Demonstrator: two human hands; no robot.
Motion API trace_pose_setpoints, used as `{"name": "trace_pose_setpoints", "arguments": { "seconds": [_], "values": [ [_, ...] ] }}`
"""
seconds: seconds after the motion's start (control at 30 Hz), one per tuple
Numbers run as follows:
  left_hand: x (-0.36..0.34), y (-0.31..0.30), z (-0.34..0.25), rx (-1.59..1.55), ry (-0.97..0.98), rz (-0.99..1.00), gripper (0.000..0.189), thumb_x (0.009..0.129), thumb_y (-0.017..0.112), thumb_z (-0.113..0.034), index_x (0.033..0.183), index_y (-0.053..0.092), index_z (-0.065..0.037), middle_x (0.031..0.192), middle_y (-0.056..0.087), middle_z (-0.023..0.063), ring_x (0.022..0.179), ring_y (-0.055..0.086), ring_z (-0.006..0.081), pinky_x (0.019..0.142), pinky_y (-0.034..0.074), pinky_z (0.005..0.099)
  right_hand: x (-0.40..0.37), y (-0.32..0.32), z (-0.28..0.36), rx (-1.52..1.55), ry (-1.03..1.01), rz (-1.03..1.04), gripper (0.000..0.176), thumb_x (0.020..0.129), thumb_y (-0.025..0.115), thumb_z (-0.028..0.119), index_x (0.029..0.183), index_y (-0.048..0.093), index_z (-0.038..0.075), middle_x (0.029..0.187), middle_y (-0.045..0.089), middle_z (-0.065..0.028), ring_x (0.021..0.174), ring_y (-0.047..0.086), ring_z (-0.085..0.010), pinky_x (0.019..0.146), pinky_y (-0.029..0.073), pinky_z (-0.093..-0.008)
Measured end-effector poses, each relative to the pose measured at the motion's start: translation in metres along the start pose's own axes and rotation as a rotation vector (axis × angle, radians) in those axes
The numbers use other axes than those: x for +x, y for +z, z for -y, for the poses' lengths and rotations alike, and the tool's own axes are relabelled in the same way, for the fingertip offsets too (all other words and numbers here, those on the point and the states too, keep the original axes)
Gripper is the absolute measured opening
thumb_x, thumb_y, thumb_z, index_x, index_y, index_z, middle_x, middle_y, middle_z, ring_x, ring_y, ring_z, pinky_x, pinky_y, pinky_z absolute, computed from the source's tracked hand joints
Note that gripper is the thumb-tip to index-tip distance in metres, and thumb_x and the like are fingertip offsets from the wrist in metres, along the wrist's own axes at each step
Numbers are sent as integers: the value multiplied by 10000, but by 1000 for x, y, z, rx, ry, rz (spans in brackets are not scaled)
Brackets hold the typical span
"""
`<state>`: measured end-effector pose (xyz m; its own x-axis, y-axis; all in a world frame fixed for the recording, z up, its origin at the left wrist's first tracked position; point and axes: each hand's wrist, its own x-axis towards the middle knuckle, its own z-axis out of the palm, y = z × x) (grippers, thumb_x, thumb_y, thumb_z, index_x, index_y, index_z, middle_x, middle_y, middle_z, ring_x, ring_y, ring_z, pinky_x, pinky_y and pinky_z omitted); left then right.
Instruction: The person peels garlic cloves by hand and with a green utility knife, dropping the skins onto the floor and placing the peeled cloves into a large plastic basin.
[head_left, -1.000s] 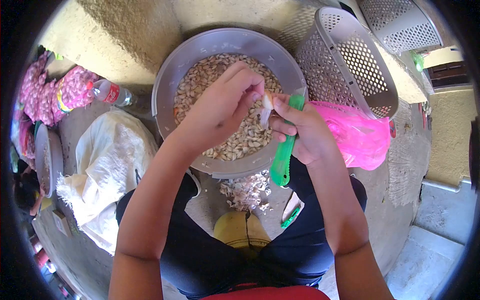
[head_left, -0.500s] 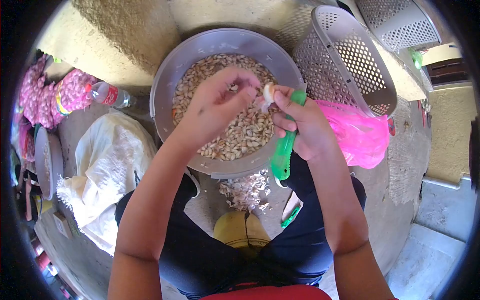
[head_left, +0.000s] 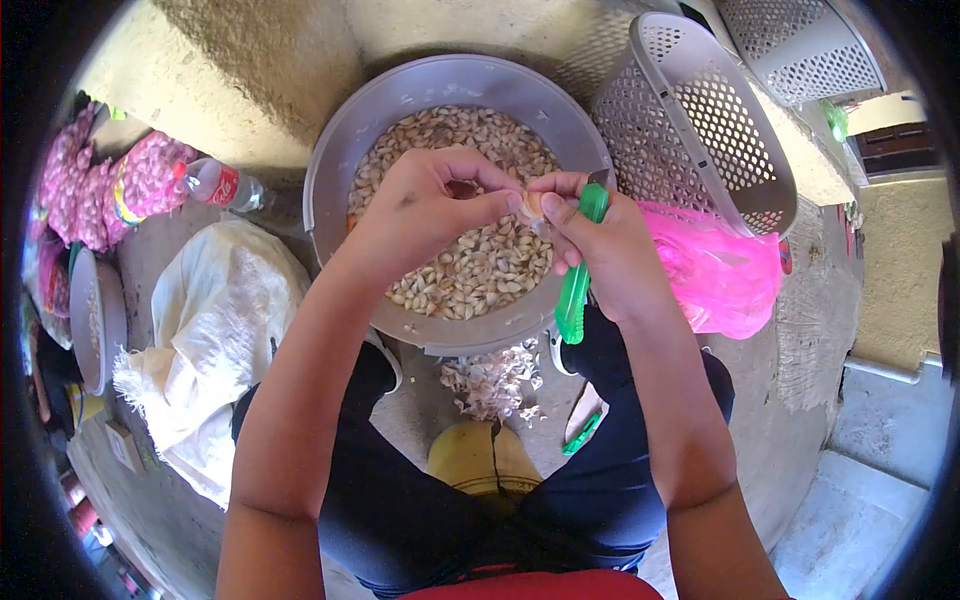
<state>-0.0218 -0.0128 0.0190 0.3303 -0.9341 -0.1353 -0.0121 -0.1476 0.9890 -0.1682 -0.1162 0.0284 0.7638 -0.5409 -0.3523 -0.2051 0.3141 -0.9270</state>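
The garlic clove [head_left: 533,207] is held between the two hands, above the grey basin [head_left: 330,190] and the heap of unpeeled cloves [head_left: 470,270] that fills it. A second ago the left hand was raised with its fingers loosened and a papery strip of skin was being drawn away from the clove. Half a second ago that hand was blurred in motion. Now the left hand [head_left: 430,205] has been brought back down, and its thumb and forefinger are pinched on the clove's left side, with the other fingers curled above. On its right side the clove is pressed by the thumb and forefinger of the right hand [head_left: 610,255]. The green utility knife [head_left: 575,290] is clamped against the palm by the remaining fingers, its handle pointing down toward the lap and its blade end showing just beside the clove. No loose strip is seen hanging any longer, so it is judged that one piece of skin has been pulled off and a fresh grip taken.

The clove is small and pale cream with a faint orange-brown tinge, and it is mostly covered by fingertips; whether skin remains on it cannot be told. A pile of peelings [head_left: 490,380] lies on the floor just below the basin, and a pink plastic bag [head_left: 720,270] lies to the right.
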Motion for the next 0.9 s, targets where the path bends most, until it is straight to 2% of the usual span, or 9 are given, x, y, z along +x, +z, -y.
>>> {"name": "trace_pose_setpoints", "arguments": {
  "seconds": [0.13, 0.23, 0.33, 0.53, 0.63, 0.73, 0.83, 0.9],
  "values": [
    [-1, -2, 1, 62, 34, 13, 102, 758, 626, -82, 817, 617, 1, 749, 580, -6, 682, 503, 32, 611, 398, 171, -1, 0, 2, -47, 3, 10, 214, 820, 557, 119, 983, 528, -16, 611, 477, 30, 472, 389, -29, 455, 364, -190],
    [-2, 6, 2, 192, 42, -80, 91, 755, 608, -70, 798, 607, 10, 727, 572, -13, 653, 495, 26, 576, 393, 163, -1, 0, -2, -56, -6, -13, 193, 813, 560, 128, 959, 551, 1, 615, 486, 25, 482, 404, -36, 456, 370, -195],
    [-3, 15, 6, 64, 35, -138, 95, 749, 599, -67, 801, 602, 12, 706, 564, -18, 631, 485, 21, 553, 390, 158, 0, 2, -6, -11, -11, -55, 158, 806, 562, 142, 916, 589, 30, 635, 512, 9, 495, 429, -52, 449, 380, -206],
    [-3, 21, 11, 88, 85, -200, 108, 755, 593, -68, 831, 600, 9, 743, 576, -8, 669, 495, 30, 588, 400, 166, -2, 6, -8, 137, 16, -60, 187, 833, 534, 136, 960, 562, 2, 611, 487, 13, 477, 397, -52, 449, 377, -214],
    [-4, 18, 2, 125, 60, -170, 108, 764, 587, -63, 844, 601, 8, 793, 582, 6, 691, 503, 42, 611, 404, 172, 0, 4, -7, 174, 29, -47, 197, 838, 529, 138, 967, 556, -8, 606, 483, 10, 473, 394, -53, 445, 375, -216],
    [-3, 15, 3, 143, 141, -189, 113, 754, 598, -52, 853, 604, 1, 823, 584, 16, 701, 517, 56, 622, 409, 186, 0, 4, -5, 168, 30, -75, 195, 829, 539, 146, 943, 566, -11, 617, 503, -2, 478, 411, -55, 441, 374, -213],
    [-4, 9, -7, 415, 307, -107, 117, 730, 619, -39, 844, 610, -13, 821, 576, 20, 677, 526, 67, 587, 408, 199, 0, 3, -1, 126, 56, -123, 191, 815, 555, 157, 909, 578, -8, 630, 523, -17, 472, 422, -58, 423, 366, -213],
    [-4, 6, -7, 440, 370, -36, 119, 712, 632, -34, 828, 612, -21, 797, 576, 29, 632, 516, 80, 543, 397, 210, 1, 2, -1, 113, 74, -148, 183, 805, 565, 159, 882, 584, -6, 640, 535, -27, 463, 425, -61, 409, 359, -214]
  ]
}}
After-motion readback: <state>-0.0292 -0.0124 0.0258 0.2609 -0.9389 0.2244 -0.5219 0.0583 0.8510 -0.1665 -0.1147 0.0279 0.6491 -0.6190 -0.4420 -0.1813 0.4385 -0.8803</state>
